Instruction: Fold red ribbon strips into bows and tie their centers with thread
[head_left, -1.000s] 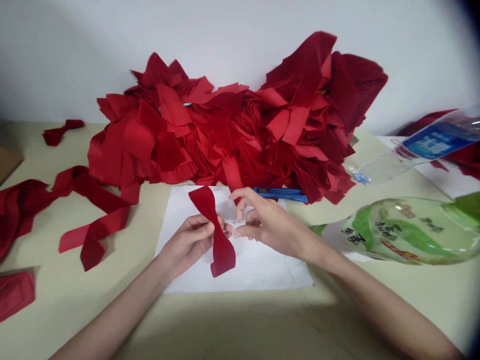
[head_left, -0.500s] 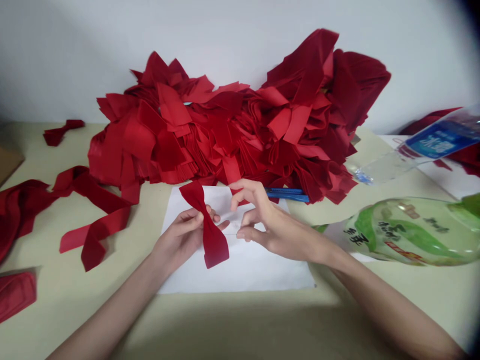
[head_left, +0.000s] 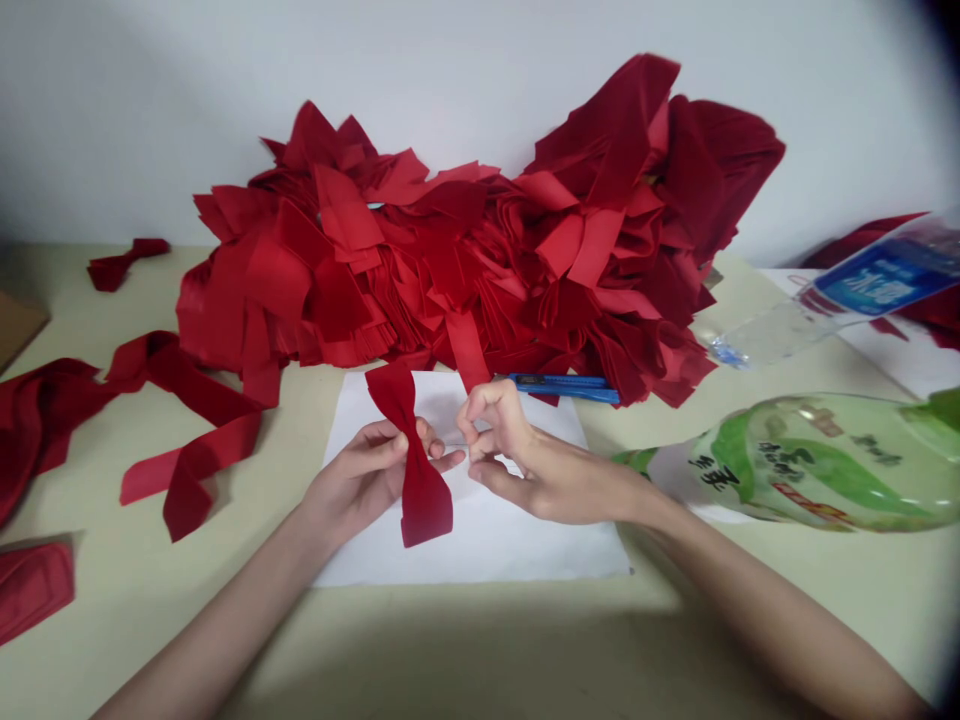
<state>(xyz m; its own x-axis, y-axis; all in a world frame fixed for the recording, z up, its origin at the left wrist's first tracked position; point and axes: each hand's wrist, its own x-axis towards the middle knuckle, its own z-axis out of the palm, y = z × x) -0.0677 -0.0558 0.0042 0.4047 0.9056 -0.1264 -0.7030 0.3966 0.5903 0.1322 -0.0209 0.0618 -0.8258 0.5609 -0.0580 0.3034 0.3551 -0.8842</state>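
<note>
The left hand point(head_left: 358, 482) is pinching a red velvet bow point(head_left: 415, 455) at its narrow waist, fingers curled over the front and thumb hidden behind, so the left grip is closed on the bow. The bow is standing nearly upright in that grip, one lobe sticking up past the fingers and the other hanging down below them, just off the paper. The right hand point(head_left: 544, 470) is just beside the bow, thumb and index finger pinched together on what looks like a thin thread point(head_left: 453, 445) running across to the waist, too fine to see clearly. Under both grips a white paper sheet point(head_left: 517, 545) is lying on the desk point(head_left: 480, 640). Just ahead of the right grip a blue box cutter point(head_left: 562, 388) is lying against a big heap of red fabric strips point(head_left: 450, 260). Left of the grips, loose red ribbon point(head_left: 195, 400) is trailing across the desk. Well right of the grips, a green-labelled plastic bottle point(head_left: 810, 465) is lying on its side, its Chinese print blurred and unreadable. Behind it a clear plastic bottle point(head_left: 885, 275) is showing a blue label, seemingly reading 冰露
</note>
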